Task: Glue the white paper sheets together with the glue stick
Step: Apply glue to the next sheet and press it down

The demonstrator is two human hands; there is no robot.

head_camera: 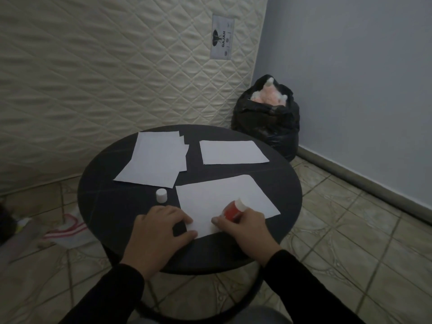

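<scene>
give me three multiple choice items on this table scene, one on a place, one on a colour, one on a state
1. Where does the white cap stand?
A. on the table, left of the near sheet
B. on the far right sheet
C. on the floor

2. What colour is the glue stick body?
A. blue
B. red
C. green

3. What is the left hand doing?
A. gripping the cap
B. lifting the paper stack
C. resting on the near sheet's corner

Key: 1 A, the cap sits on the dark table beside the near sheet. 2 B, red shows above the right hand that grips it. 3 C, the fingers lie on the sheet's near left corner.
</scene>
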